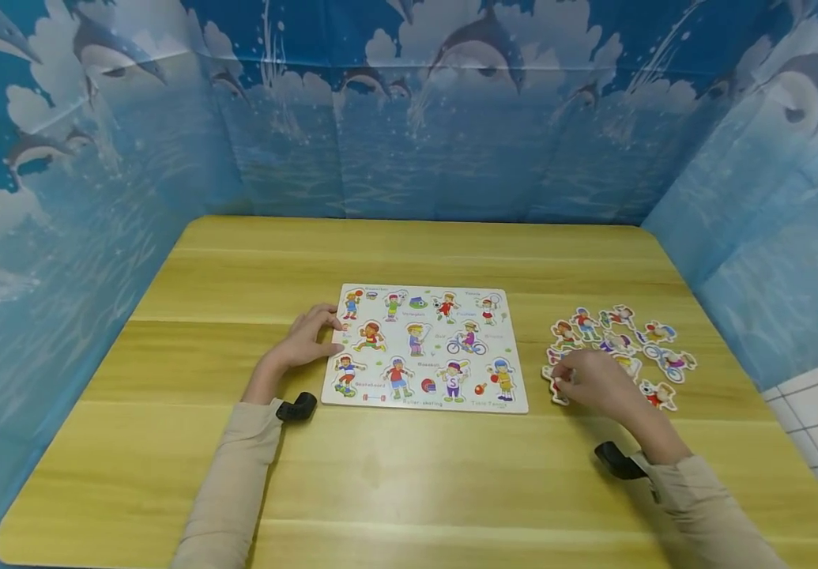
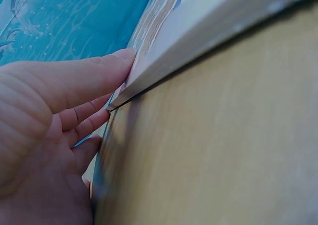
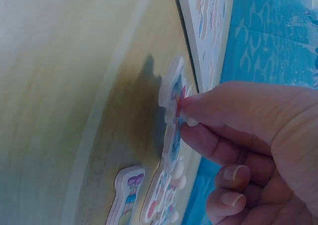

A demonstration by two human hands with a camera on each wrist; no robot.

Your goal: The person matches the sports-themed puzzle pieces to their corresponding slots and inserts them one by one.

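Your left hand (image 1: pixel 303 341) steadies the puzzle board (image 1: pixel 425 348), fingers relaxed against its nine o'clock edge. Your right hand (image 1: pixel 597 383) pinches one cutout piece (image 3: pixel 171 103) from the pile (image 1: pixel 622 352) at three o'clock. No pieces look placed yet.

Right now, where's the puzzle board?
Head view: puzzle board lies mid-table, left hand touching its left edge, loose pieces to its right.

On the puzzle board (image 1: pixel 425 348) I read "Roller-skating" and "Table Tennis" along its near edge, with "Skateboard" at the left. One printed figure wears an "S"; the remaining captions blur.
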